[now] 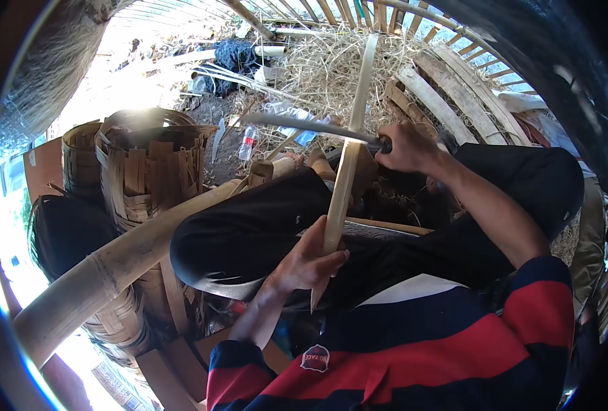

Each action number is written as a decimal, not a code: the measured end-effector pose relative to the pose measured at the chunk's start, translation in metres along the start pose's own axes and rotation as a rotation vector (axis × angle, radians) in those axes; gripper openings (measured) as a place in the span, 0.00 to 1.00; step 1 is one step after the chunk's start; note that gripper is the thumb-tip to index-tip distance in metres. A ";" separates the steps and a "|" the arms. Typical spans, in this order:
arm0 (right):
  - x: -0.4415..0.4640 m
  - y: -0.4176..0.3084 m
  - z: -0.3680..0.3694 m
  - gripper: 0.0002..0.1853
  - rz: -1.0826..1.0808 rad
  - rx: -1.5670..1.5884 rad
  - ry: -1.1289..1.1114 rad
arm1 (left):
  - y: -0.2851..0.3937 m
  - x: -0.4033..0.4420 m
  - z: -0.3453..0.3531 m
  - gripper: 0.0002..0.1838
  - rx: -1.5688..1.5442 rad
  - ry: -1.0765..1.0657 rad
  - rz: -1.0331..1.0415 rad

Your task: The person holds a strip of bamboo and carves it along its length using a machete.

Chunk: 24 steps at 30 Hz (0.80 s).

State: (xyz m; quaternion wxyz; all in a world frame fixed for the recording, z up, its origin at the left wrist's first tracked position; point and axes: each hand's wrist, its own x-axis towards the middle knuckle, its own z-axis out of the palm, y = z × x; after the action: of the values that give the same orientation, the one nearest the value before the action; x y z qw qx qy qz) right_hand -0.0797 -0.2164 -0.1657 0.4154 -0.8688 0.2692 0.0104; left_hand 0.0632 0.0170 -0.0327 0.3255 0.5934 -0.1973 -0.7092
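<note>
A long pale bamboo strip [345, 168] stands up at a slant in front of me. My left hand [308, 259] is wrapped round its lower part, and a pointed end sticks out below the fist. My right hand [408, 147] grips the dark handle of a long-bladed knife [304, 125]. The blade points left and crosses the strip above its middle; it looks to be against the strip. Both hands are over my lap, between my dark-trousered knees.
A thick bamboo pole [105, 274] runs diagonally at my left, beside woven bamboo baskets [154, 164]. Ahead lie straw shavings [324, 72], a plastic bottle [247, 144] and a dark cloth [235, 56]. Split bamboo pieces [448, 103] lie at the right, near a slatted fence [413, 17].
</note>
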 end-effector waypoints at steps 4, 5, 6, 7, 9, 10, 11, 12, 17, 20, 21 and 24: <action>-0.006 -0.013 -0.002 0.15 -0.011 0.030 0.014 | 0.005 0.002 0.000 0.25 -0.140 0.009 -0.055; -0.010 -0.029 -0.005 0.15 -0.026 0.070 -0.049 | 0.005 0.002 -0.001 0.24 -0.167 0.006 -0.059; -0.015 -0.044 -0.008 0.15 -0.017 0.057 -0.101 | 0.005 0.003 -0.001 0.24 -0.170 0.008 -0.061; -0.016 -0.046 -0.009 0.15 -0.017 0.059 -0.102 | 0.005 0.004 -0.001 0.22 -0.118 0.003 -0.061; -0.018 -0.048 -0.009 0.16 -0.178 0.022 -0.128 | 0.005 0.005 -0.003 0.20 -0.062 -0.004 -0.068; -0.017 -0.041 -0.004 0.16 -0.175 0.026 -0.131 | 0.003 0.005 -0.002 0.21 -0.055 -0.004 -0.074; -0.010 -0.023 0.002 0.17 -0.100 0.030 -0.094 | 0.003 0.005 -0.002 0.21 -0.045 -0.005 -0.072; -0.001 -0.003 0.007 0.17 -0.027 0.028 -0.051 | 0.003 0.006 -0.004 0.21 -0.041 -0.007 -0.063; 0.020 0.062 0.020 0.14 0.204 0.069 0.136 | -0.009 0.005 -0.008 0.24 -0.128 -0.069 -0.078; 0.018 0.049 0.008 0.14 0.591 0.670 0.024 | 0.002 0.004 0.001 0.24 0.096 -0.071 -0.095; 0.020 0.049 0.005 0.14 0.624 0.989 -0.011 | 0.006 0.006 0.002 0.24 0.104 -0.079 -0.087; 0.021 0.046 -0.009 0.13 0.597 1.433 -0.032 | 0.011 0.010 0.007 0.23 0.324 -0.069 -0.106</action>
State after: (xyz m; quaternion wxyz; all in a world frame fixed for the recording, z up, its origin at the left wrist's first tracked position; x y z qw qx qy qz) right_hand -0.0855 -0.2555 -0.1975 0.8594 -0.2785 0.4268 -0.0424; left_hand 0.0584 0.0010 -0.0309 0.1809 0.6230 -0.2887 -0.7042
